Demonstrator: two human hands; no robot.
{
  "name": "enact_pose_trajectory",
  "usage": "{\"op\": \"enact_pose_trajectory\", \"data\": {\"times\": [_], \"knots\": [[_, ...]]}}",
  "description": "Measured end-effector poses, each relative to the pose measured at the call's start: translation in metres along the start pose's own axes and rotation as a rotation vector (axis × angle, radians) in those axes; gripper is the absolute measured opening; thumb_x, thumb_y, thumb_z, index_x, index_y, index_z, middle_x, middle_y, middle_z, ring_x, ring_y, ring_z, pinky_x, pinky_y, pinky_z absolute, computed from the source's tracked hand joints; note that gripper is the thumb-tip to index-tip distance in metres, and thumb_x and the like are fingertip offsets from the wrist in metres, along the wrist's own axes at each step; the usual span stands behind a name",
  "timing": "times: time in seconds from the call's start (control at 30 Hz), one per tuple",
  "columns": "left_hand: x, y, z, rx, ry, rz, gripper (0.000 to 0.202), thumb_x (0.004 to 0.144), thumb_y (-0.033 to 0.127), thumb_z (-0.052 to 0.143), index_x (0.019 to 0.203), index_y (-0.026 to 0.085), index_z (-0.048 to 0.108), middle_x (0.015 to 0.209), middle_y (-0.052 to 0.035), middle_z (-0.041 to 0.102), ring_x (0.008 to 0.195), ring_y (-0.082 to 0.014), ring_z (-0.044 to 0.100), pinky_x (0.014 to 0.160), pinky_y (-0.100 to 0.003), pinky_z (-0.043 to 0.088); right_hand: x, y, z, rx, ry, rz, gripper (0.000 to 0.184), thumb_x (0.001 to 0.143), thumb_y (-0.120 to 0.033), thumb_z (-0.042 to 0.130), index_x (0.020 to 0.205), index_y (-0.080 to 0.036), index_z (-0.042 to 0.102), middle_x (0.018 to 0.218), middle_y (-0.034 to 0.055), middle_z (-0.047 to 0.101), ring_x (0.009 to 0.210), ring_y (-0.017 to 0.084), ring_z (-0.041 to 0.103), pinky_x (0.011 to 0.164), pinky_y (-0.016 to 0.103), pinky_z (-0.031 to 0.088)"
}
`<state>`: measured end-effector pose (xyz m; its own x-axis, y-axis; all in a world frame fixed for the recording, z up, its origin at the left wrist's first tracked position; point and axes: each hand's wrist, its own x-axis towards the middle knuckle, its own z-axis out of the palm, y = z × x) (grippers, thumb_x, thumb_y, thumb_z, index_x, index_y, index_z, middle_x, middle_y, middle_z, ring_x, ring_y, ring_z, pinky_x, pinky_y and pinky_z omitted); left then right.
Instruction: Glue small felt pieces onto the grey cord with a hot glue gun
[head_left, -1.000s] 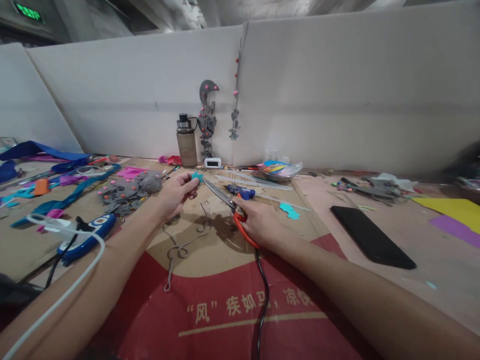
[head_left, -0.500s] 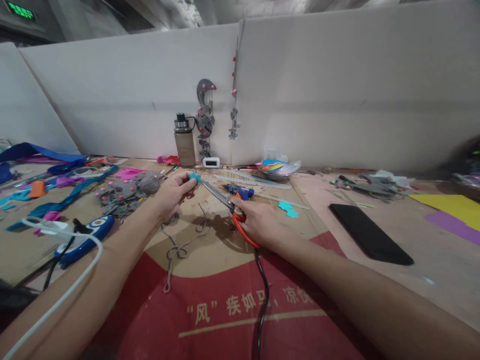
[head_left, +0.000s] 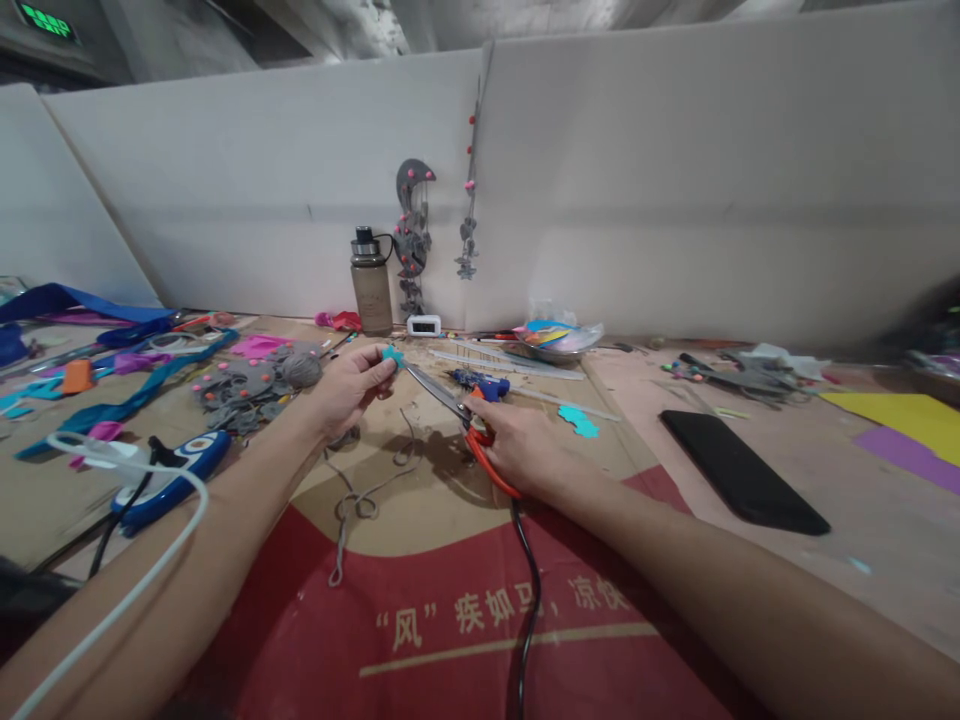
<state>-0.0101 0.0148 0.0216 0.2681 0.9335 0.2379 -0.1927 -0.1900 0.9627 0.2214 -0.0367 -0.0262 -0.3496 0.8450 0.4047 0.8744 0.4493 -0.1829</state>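
Observation:
My left hand point(head_left: 351, 386) pinches a small teal foam star point(head_left: 392, 355) between thumb and fingers, held just above the cardboard. My right hand point(head_left: 519, 440) grips the orange handles of a pair of scissors point(head_left: 457, 408); the steel blades point up-left toward the star, their tips a short way from it. A teal foam scrap point(head_left: 578, 420) lies on the cardboard to the right of my right hand. A blue glue gun point(head_left: 480, 382) lies just beyond the scissors, and a black cord point(head_left: 525, 580) runs down toward me.
A grey string point(head_left: 360, 497) curls on the red-printed cardboard point(head_left: 420, 600). Grey felt shapes and a yarn ball point(head_left: 301, 368) lie left. A bottle point(head_left: 371, 283), small clock point(head_left: 423, 325), metal bowl point(head_left: 555, 341), black phone point(head_left: 742, 470) and blue device point(head_left: 176, 466) stand around; white panels close the back.
Almost nothing differs: both hands stay where they were, with only slight camera sway and a tiny shift of the star and scissor tips.

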Motion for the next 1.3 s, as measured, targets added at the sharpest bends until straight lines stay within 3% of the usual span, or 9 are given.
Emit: {"op": "enact_pose_trajectory", "data": {"times": [1.0,1.3], "knots": [[0.0014,-0.0028,-0.0048,-0.028,-0.037,-0.002,0.022,0.067,0.028,0.075,0.071,0.014,0.059,0.058,0.0016,0.051,0.05,-0.0063,0.042,0.05,-0.019,0.038,-0.0012,-0.0003,-0.0022,0.035,0.006,-0.021,0.042,0.084,-0.036,0.047,0.125,-0.027,0.053,0.103,0.0065,0.07,0.087,0.022,0.066,0.071,0.029,0.046],[0.0003,-0.0056,-0.0029,-0.127,-0.032,-0.054,0.024,0.064,0.027,0.077,0.073,0.015,0.058,0.058,0.0031,0.048,0.05,-0.0061,0.043,0.051,-0.018,0.04,-0.0018,-0.0008,-0.003,0.011,0.012,-0.012,0.043,0.084,-0.035,0.048,0.126,-0.027,0.053,0.104,0.007,0.07,0.085,0.022,0.066,0.07,0.028,0.045]]}}
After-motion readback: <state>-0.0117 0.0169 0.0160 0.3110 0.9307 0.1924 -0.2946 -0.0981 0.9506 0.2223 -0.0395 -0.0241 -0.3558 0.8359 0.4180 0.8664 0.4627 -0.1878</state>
